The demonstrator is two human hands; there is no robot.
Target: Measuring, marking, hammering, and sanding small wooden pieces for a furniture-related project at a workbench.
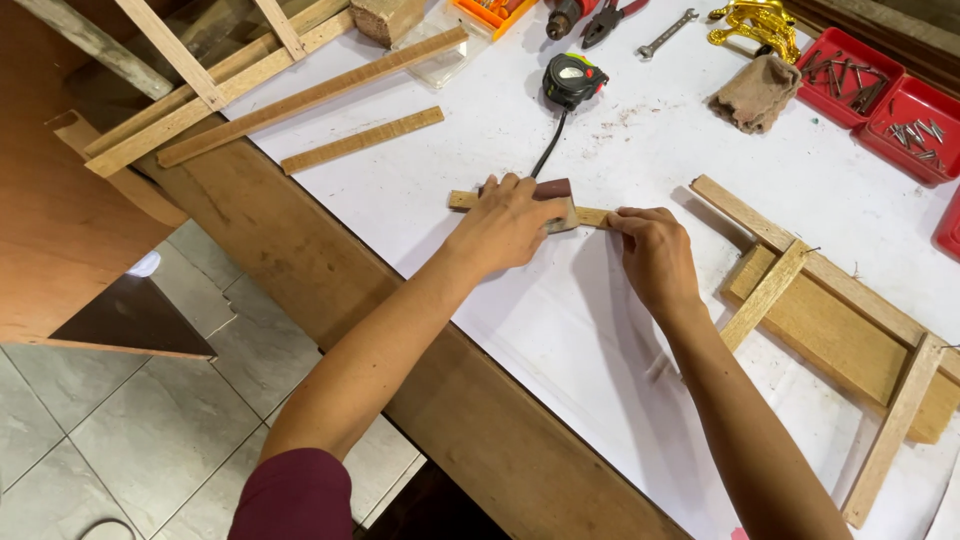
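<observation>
Wood strip (590,215) partly under hands

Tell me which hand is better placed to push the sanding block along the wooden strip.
Left. The left hand already grips the sanding block on the wooden strip; the right hand pins the strip's end.

A white-covered wooden workbench (600,330) carries wood strips (362,140), a tape measure (573,80), red trays (880,100).

Pale tan wooden strip (595,215), dark maroon sanding block (556,192), white table sheet (620,330), black-and-green tape measure (573,79), red trays (880,95), brown cloth (755,93), grey floor tiles (120,430)
</observation>
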